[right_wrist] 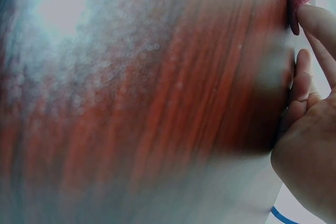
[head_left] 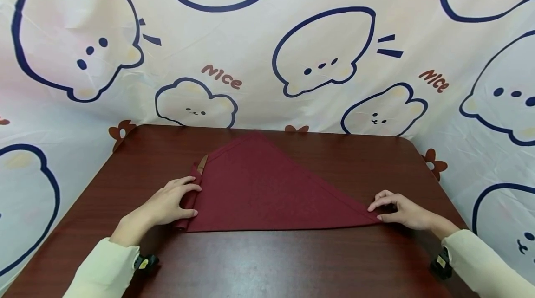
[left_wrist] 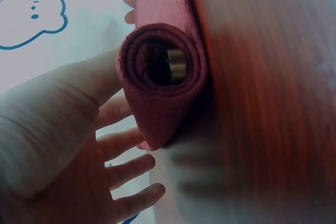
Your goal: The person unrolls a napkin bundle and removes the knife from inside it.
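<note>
A dark red cloth napkin (head_left: 267, 186) lies spread on the table, its top coming to a point at the far side. Its left side is wound into a tight roll (left_wrist: 163, 61). From the roll's far end sticks a flat golden-brown tip (head_left: 202, 165), and a brassy end (left_wrist: 177, 65) shows inside the near opening; the kind of thing is unclear. My left hand (head_left: 167, 203) holds the roll, thumb and fingertips bent over it, other fingers spread beside it. At the far right, my right hand (head_left: 403, 210) pinches the napkin's pointed corner between thumb and fingers.
The brown wooden table (head_left: 267, 261) reflects light near its front. A white printed sheet (head_left: 259, 47) hangs behind and along both sides of it. Black bands (head_left: 146, 263) with devices sit at both wrists, by pale sleeves.
</note>
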`<act>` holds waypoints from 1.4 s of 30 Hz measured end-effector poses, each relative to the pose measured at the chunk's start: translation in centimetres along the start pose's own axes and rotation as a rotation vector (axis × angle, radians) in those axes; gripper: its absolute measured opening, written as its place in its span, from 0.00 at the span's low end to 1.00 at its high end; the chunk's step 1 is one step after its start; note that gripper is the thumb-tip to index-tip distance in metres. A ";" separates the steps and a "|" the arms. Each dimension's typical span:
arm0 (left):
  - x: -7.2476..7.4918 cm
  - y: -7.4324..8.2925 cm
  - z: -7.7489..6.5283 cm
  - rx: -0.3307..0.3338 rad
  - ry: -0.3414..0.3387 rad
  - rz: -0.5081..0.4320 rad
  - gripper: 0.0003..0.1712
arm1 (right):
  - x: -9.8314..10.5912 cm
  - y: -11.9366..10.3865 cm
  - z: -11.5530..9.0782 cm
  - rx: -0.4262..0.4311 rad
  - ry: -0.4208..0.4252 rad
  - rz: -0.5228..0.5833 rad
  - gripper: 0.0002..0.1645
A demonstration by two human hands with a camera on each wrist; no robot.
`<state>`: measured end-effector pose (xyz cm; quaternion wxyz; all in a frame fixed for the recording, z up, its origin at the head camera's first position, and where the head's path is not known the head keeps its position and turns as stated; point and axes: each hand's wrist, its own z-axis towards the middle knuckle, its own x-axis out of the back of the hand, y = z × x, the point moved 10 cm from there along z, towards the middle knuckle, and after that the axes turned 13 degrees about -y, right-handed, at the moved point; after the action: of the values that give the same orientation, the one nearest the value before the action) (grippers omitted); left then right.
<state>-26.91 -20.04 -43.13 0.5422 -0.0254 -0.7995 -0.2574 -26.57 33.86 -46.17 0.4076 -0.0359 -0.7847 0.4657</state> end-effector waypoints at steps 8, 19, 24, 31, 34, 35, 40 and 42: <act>0.4 -0.5 -0.2 -0.009 0.015 -0.009 0.29 | 0.1 0.0 0.0 -0.003 0.004 0.000 0.12; 0.9 -1.3 -0.8 -0.004 0.023 -0.010 0.29 | 0.1 0.2 0.1 0.004 0.009 -0.004 0.12; 1.3 -1.8 -1.1 -0.005 0.049 -0.007 0.27 | 0.1 0.5 0.1 -0.011 0.018 -0.003 0.12; 1.3 -2.4 -1.5 -0.030 0.069 -0.029 0.25 | 0.1 0.3 0.0 -0.001 0.008 -0.008 0.12; 1.2 -2.5 -1.5 -0.043 0.071 -0.052 0.25 | 0.1 0.1 0.1 0.010 0.006 -0.004 0.12; 1.2 -2.5 -1.5 -0.042 0.070 -0.057 0.25 | 0.1 0.1 0.1 0.011 0.004 -0.002 0.12; 1.3 -2.6 -1.4 -0.057 0.068 -0.079 0.25 | 0.0 0.0 0.1 0.014 -0.001 0.004 0.12; 1.3 -2.6 -1.4 -0.068 0.069 -0.087 0.25 | 0.0 0.0 0.0 0.015 0.001 0.003 0.12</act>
<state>-27.07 -23.19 -42.56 0.5565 -0.0003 -0.7715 -0.3084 -26.61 33.83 -46.12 0.4075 -0.0341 -0.7811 0.4719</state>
